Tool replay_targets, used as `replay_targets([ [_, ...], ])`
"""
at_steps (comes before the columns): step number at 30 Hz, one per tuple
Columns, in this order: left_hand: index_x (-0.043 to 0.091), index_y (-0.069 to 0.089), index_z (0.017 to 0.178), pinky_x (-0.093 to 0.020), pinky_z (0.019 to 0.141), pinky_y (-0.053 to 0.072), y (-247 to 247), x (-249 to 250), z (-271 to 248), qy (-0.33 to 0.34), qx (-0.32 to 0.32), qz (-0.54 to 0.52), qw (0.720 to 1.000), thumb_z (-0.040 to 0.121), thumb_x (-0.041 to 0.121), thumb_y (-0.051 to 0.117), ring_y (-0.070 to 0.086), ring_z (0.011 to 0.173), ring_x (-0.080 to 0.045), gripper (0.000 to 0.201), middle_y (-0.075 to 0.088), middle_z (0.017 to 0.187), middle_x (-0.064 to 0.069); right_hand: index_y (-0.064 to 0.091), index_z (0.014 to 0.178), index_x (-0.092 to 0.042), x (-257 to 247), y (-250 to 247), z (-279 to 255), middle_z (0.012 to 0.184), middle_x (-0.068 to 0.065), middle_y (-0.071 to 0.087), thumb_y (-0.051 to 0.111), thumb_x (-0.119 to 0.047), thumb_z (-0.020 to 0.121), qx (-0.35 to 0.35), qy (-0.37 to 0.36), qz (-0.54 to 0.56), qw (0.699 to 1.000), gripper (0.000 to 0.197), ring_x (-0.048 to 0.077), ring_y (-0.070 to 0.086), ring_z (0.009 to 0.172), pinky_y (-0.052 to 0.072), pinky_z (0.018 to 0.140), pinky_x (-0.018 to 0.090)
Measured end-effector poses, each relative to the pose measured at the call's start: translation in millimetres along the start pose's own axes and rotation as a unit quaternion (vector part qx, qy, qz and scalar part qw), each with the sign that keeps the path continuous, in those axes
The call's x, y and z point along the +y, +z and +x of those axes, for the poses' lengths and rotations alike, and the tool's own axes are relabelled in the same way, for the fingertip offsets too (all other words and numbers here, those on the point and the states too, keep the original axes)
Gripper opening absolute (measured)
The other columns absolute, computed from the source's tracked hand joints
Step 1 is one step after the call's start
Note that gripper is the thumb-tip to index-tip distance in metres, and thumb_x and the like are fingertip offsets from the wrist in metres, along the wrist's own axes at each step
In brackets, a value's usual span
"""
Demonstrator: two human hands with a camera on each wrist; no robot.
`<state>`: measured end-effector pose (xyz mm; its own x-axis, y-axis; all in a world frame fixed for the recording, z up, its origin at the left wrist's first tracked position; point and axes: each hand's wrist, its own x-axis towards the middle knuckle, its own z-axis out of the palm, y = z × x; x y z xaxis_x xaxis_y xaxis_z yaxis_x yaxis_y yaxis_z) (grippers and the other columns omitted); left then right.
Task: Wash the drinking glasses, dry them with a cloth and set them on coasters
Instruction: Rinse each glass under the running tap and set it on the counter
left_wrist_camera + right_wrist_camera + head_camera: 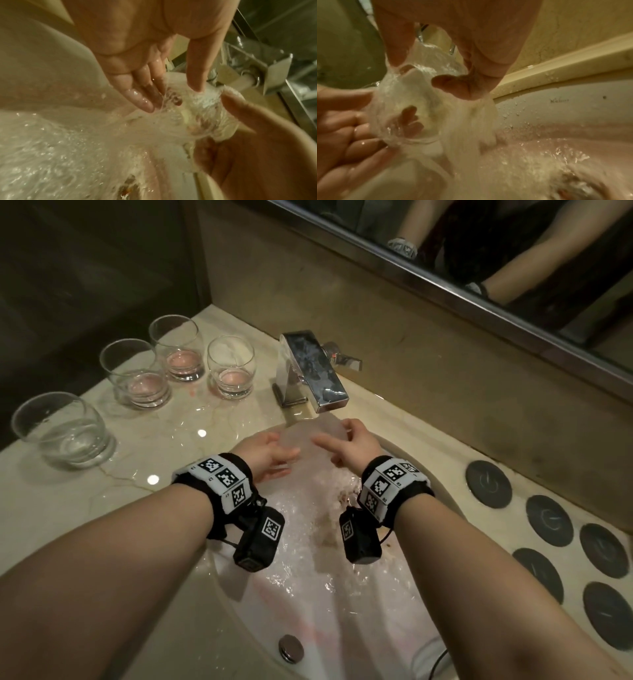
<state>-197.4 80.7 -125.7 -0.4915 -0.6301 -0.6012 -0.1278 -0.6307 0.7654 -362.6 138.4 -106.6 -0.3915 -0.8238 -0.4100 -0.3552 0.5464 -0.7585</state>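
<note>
A clear drinking glass is under the running water of the faucet, over the sink. My left hand holds it from the left, thumb on top and fingers beneath, as the left wrist view shows. My right hand pinches the same glass at its upper side between thumb and a curled finger. Water pours over the glass and both hands. Several dark round coasters lie on the counter to the right.
Several more glasses stand on the marble counter at the left, three with pinkish residue and one nearer glass. The drain plug sits low in the basin. A mirror lines the back wall.
</note>
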Motion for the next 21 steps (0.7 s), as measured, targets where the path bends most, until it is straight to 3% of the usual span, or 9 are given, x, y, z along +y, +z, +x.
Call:
replay_targets([
  [3,0.002,0.046,0.130,-0.022,0.065,0.056,1,7,-2,0.016,-0.036,-0.059,0.997,0.090,0.005,0.053,0.063,0.083,-0.017,0.041,0.064,0.098,-0.009,0.052,0.113,-0.011,-1,0,0,0.086,0.005,0.060,0.060,-0.051,0.084,-0.023,0.046,0.099,0.994,0.050,0.013,0.057,0.064,0.048,0.061,0.026],
  [5,0.001,0.047,0.127,-0.021,0.059,0.056,6,11,-2,0.020,-0.051,-0.098,0.994,0.093,0.006,0.048,0.069,0.075,-0.015,0.035,0.070,0.086,-0.008,0.057,0.113,-0.010,0,0,1,0.082,0.006,0.059,0.052,-0.057,0.086,-0.049,0.064,0.139,0.987,0.054,0.013,0.055,0.061,0.046,0.059,0.025],
  [7,0.004,0.047,0.124,-0.019,0.053,0.054,12,15,-3,0.027,-0.046,-0.126,0.991,0.095,0.005,0.044,0.071,0.066,-0.012,0.029,0.073,0.074,-0.005,0.050,0.127,-0.015,2,0,2,0.104,0.011,0.061,0.055,-0.055,0.086,-0.073,0.078,0.195,0.975,0.057,0.018,0.061,0.074,0.050,0.063,0.027],
  [9,0.004,0.046,0.122,-0.018,0.047,0.052,14,16,-2,0.030,-0.030,-0.145,0.989,0.096,0.005,0.043,0.070,0.061,-0.011,0.026,0.072,0.072,-0.006,0.039,0.135,-0.030,7,-2,4,0.130,0.010,0.050,0.063,-0.039,0.085,-0.087,0.051,0.213,0.972,0.056,0.028,0.060,0.099,0.052,0.069,0.029],
  [10,0.003,0.046,0.122,-0.019,0.049,0.053,15,16,-2,0.031,-0.025,-0.151,0.988,0.096,0.006,0.044,0.070,0.061,-0.011,0.027,0.072,0.075,-0.008,0.038,0.134,-0.034,8,-2,4,0.134,0.008,0.047,0.065,-0.029,0.085,-0.097,0.033,0.217,0.971,0.056,0.029,0.059,0.104,0.052,0.068,0.029],
  [12,0.002,0.048,0.122,-0.022,0.055,0.057,14,15,0,0.033,-0.017,-0.155,0.987,0.096,0.008,0.045,0.069,0.059,-0.012,0.028,0.072,0.076,-0.009,0.043,0.129,-0.029,8,-3,3,0.129,0.010,0.049,0.065,-0.017,0.086,-0.101,0.020,0.214,0.971,0.050,0.026,0.061,0.090,0.051,0.061,0.027],
  [15,-0.001,0.052,0.121,-0.021,0.062,0.057,13,16,0,0.062,-0.021,-0.093,0.994,0.093,0.010,0.050,0.068,0.061,-0.010,0.030,0.071,0.077,-0.007,0.042,0.125,-0.019,7,-2,5,0.126,0.017,0.051,0.069,-0.044,0.080,-0.068,0.053,0.205,0.975,0.058,0.022,0.065,0.072,0.051,0.056,0.025],
  [18,0.000,0.057,0.118,-0.024,0.081,0.053,12,17,-3,0.093,-0.083,0.027,0.992,0.087,0.000,0.055,0.067,0.079,-0.014,0.032,0.068,0.093,-0.011,0.048,0.128,-0.018,3,3,6,0.113,0.013,0.060,0.051,-0.070,0.078,-0.074,0.093,0.173,0.978,0.073,0.016,0.066,0.066,0.051,0.057,0.024],
  [21,0.001,0.060,0.104,-0.018,0.074,0.053,13,17,-5,0.115,-0.077,0.075,0.988,0.085,-0.007,0.056,0.067,0.071,-0.008,0.021,0.071,0.077,-0.001,0.049,0.129,-0.018,2,0,4,0.118,0.014,0.060,0.044,-0.074,0.078,-0.100,0.118,0.173,0.973,0.076,0.016,0.066,0.068,0.049,0.053,0.021],
])
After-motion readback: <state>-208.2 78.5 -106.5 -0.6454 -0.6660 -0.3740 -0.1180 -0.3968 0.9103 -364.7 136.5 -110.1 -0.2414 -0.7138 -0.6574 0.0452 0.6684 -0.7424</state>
